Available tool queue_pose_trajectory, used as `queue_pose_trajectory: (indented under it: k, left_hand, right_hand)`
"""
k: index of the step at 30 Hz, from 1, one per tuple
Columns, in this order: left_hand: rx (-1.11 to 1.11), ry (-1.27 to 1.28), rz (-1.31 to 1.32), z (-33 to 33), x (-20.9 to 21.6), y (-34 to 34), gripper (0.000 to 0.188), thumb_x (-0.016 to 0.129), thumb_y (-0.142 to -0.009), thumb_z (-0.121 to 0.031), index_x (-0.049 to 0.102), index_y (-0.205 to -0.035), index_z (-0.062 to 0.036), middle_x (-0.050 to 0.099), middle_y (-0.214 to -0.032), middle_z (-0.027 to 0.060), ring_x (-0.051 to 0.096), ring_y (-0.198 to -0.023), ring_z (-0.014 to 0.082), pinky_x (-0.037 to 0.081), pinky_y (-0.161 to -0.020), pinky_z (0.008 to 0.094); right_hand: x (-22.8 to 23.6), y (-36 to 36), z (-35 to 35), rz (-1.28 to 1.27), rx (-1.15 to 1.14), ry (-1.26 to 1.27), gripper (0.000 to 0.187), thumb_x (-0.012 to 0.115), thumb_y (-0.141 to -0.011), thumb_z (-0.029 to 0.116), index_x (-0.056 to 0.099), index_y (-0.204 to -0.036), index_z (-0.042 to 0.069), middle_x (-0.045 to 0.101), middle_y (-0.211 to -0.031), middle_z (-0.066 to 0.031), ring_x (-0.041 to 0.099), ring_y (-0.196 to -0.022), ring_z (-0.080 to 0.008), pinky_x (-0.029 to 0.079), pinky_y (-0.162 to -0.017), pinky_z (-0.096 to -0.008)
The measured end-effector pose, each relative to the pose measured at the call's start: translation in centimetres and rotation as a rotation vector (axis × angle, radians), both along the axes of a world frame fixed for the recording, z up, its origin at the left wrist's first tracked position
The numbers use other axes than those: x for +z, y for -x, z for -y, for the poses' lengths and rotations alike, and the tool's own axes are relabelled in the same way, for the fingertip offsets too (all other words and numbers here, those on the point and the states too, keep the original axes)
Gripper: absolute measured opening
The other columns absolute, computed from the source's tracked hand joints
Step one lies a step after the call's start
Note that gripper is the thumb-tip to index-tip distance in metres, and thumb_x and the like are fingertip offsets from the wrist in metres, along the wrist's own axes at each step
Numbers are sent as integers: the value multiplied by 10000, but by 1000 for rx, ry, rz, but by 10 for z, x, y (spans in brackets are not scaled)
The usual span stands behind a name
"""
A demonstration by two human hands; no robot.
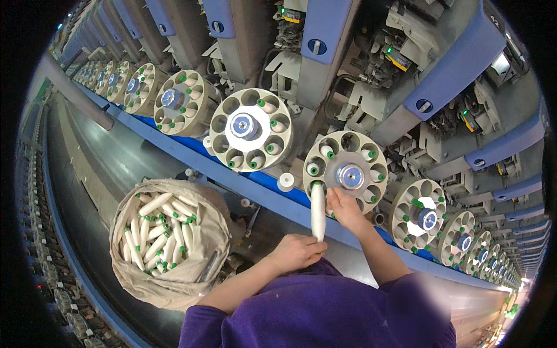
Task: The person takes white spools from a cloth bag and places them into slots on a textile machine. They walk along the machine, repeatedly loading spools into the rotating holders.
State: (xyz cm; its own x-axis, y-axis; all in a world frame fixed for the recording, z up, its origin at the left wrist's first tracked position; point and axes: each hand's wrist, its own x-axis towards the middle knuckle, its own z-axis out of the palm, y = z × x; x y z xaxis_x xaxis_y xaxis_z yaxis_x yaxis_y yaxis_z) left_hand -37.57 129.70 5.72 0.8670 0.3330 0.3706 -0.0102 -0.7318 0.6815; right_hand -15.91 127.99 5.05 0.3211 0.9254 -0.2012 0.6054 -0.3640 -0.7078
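The yarn bobbin point(318, 214) was long and slender, wound smoothly in white, with a green tip. That tip met the near-left pocket of the cream round magazine point(347, 158), though whether it sat inside was unclear; the white body extended out past the magazine's rim. Several other pockets of the magazine held green-tipped bobbins point(326, 152).

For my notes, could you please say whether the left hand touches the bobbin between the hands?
Touching: in the head view, the left hand holds the bobbin by its lower end.
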Motion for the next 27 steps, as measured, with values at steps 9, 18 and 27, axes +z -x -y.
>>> queue_pose_trajectory:
  k: [9, 18, 27]
  left_hand:
    - [684, 960, 573, -69, 78, 26, 209, 542, -968, -214, 624, -973, -21, 475, -506, -30, 396, -391, 74, 305, -396, 197]
    - [731, 1221, 1026, -99, 81, 25, 423, 358, -999, -488, 448, -899, -86, 550, -786, 77, 563, -787, 234, 505, -771, 434]
    - [924, 1473, 1200, -102, 54, 26, 381, 358, -1007, -455, 404, -956, -80, 526, -837, 88, 561, -761, 255, 516, -741, 484]
  right_hand:
    - [57, 46, -4, -254, 413, -361, 454, 632, -898, 314, 509, -1256, 63, 639, -1064, -168, 638, -958, -286, 497, -828, -364]
    - [38, 46, -1, -754, 417, 322, 310, 514, -968, 369, 601, -991, 73, 545, -745, -21, 518, -598, -122, 448, -589, -252]
    - [54, -44, 11, -1405, -506, -647, 349, 379, -1013, 317, 508, -811, 63, 622, -859, -104, 645, -713, -219, 556, -792, -440]
